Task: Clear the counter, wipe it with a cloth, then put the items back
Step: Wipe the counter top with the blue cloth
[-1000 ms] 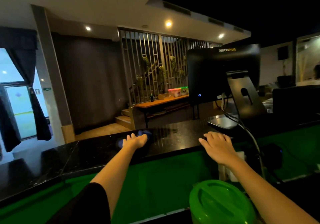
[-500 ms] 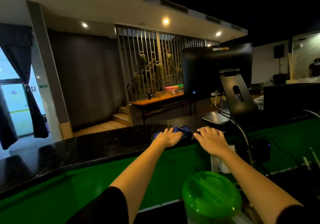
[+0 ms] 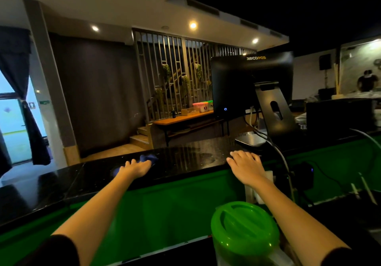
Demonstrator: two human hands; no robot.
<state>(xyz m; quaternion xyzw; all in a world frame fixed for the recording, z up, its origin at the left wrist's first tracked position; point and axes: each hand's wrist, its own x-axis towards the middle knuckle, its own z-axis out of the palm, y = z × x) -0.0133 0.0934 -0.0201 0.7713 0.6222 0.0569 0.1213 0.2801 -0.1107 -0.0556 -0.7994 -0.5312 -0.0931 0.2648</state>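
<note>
A long black speckled counter (image 3: 185,158) runs across the middle, above a green wall panel. My left hand (image 3: 137,169) presses flat on a dark blue cloth (image 3: 148,158), which pokes out beyond the fingers and at the wrist side. My right hand (image 3: 245,163) rests palm down on the counter's near edge, fingers spread, holding nothing. Damp streaks shine on the stone between the hands.
A black point-of-sale screen (image 3: 250,84) on a tilted stand (image 3: 275,113) occupies the counter at right, cables trailing down. A green-lidded jug (image 3: 244,229) sits close below my right arm. A person stands far right in the background. A wooden table is beyond the counter.
My left hand has slid the cloth leftward along the counter, away from my right hand, after sweeping right half a second ago. The right hand stayed planted.
</note>
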